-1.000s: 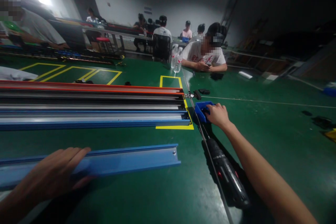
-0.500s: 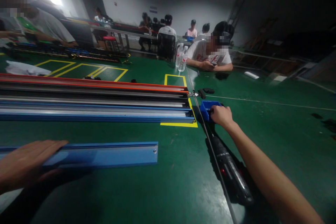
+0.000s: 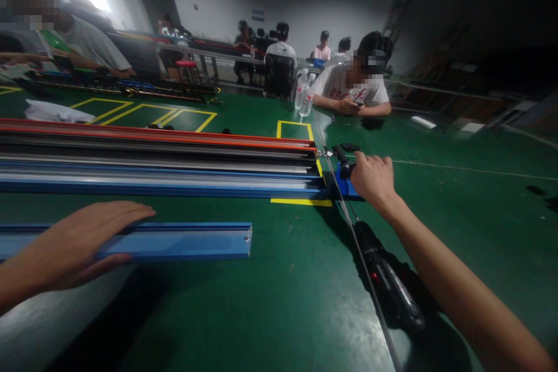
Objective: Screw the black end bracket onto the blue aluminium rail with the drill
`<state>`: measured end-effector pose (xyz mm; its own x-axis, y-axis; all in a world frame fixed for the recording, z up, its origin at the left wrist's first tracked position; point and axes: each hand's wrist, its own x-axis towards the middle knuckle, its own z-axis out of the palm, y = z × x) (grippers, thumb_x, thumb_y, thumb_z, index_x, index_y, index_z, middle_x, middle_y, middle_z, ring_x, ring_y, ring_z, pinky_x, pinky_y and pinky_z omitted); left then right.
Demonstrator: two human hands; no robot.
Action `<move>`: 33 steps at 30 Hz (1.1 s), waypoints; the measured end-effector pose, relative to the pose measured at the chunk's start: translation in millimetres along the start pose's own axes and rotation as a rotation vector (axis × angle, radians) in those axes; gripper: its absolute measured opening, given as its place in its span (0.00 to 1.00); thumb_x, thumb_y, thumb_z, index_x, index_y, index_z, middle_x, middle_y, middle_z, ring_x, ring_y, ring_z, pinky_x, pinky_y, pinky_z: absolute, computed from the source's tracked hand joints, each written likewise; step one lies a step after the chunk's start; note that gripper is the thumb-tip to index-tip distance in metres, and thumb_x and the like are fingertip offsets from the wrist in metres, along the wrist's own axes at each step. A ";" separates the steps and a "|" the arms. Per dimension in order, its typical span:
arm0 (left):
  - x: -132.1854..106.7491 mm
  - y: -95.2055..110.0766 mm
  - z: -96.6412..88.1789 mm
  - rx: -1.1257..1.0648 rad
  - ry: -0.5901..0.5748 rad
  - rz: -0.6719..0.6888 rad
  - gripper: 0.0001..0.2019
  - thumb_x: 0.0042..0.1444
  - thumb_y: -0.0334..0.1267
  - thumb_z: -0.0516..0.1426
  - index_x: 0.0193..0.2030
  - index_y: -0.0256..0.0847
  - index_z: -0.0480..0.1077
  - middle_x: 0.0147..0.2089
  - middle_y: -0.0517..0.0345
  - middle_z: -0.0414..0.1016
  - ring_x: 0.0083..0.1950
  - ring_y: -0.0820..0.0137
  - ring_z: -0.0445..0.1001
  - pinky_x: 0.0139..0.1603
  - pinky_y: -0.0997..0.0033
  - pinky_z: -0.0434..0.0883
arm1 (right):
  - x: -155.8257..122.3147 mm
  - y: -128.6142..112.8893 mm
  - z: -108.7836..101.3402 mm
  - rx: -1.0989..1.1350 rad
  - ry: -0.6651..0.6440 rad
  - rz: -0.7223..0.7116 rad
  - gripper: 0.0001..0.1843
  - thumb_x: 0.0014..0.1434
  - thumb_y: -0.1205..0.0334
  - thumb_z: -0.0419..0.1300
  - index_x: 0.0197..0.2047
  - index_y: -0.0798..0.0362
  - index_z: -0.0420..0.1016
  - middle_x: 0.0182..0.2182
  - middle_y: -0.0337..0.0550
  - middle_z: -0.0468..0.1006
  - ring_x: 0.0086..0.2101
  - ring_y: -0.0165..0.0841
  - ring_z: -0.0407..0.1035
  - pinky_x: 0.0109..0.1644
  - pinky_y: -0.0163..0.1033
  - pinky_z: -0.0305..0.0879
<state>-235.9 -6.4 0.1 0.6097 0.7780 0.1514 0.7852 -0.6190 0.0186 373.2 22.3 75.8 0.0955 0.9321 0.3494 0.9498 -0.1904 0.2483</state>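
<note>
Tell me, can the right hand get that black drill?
Probably yes: the black drill lies close beside the right forearm, with nothing covering it, though the right hand seems busy holding a small black part.

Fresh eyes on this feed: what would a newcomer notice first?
Probably the long rails, red and blue outermost, side by side across the left of the green table. Nearer, the left hand grips a separate blue rail. Beyond the black drill, the right hand holds a dark part at the blue bin.
</note>
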 end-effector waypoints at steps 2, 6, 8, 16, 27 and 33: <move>32.2 47.2 -6.7 0.008 -0.037 0.100 0.27 0.65 0.57 0.53 0.63 0.43 0.70 0.63 0.51 0.76 0.63 0.55 0.72 0.66 0.52 0.65 | -10.6 -18.8 -14.5 0.089 0.002 -0.073 0.23 0.66 0.71 0.47 0.60 0.62 0.71 0.45 0.62 0.83 0.46 0.49 0.73 0.50 0.48 0.52; 96.9 137.3 -14.4 -0.046 0.017 0.248 0.32 0.64 0.61 0.54 0.64 0.38 0.71 0.62 0.41 0.76 0.61 0.49 0.73 0.62 0.48 0.67 | -48.9 -62.8 -32.0 0.257 -0.045 -0.236 0.24 0.67 0.70 0.48 0.63 0.62 0.71 0.47 0.59 0.82 0.47 0.47 0.74 0.51 0.47 0.56; 119.6 165.1 -15.1 -0.030 -0.006 0.256 0.38 0.62 0.67 0.52 0.63 0.34 0.71 0.57 0.35 0.77 0.54 0.47 0.76 0.54 0.47 0.71 | -73.2 -81.7 -33.1 0.389 -0.111 -0.294 0.27 0.66 0.71 0.49 0.66 0.60 0.69 0.48 0.58 0.83 0.48 0.46 0.74 0.51 0.46 0.59; 141.0 183.8 -3.9 -0.007 -0.093 0.333 0.33 0.57 0.69 0.56 0.47 0.36 0.73 0.44 0.42 0.78 0.43 0.52 0.77 0.42 0.57 0.72 | -149.9 -127.6 -15.8 0.783 -0.302 -0.310 0.24 0.62 0.75 0.53 0.59 0.53 0.76 0.48 0.52 0.83 0.48 0.42 0.76 0.52 0.43 0.67; 137.4 185.4 -4.6 -0.093 -0.128 0.337 0.31 0.56 0.67 0.58 0.46 0.37 0.71 0.44 0.44 0.78 0.43 0.51 0.77 0.43 0.53 0.73 | -149.2 -140.0 15.1 1.276 -0.224 -0.085 0.18 0.59 0.78 0.49 0.47 0.52 0.69 0.39 0.45 0.80 0.37 0.36 0.74 0.43 0.40 0.68; 132.2 183.0 1.2 -0.238 -0.161 0.304 0.29 0.55 0.67 0.59 0.46 0.42 0.70 0.45 0.49 0.77 0.44 0.55 0.76 0.44 0.58 0.70 | -155.4 -140.8 20.2 1.285 -0.190 -0.054 0.13 0.61 0.74 0.52 0.47 0.51 0.67 0.39 0.47 0.78 0.38 0.37 0.73 0.44 0.42 0.68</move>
<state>-11.5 -16.7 22.4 0.8340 0.5510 0.0292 0.5312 -0.8161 0.2276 230.6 -89.5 -31.7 -0.0116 0.9783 0.2070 0.5475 0.1795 -0.8174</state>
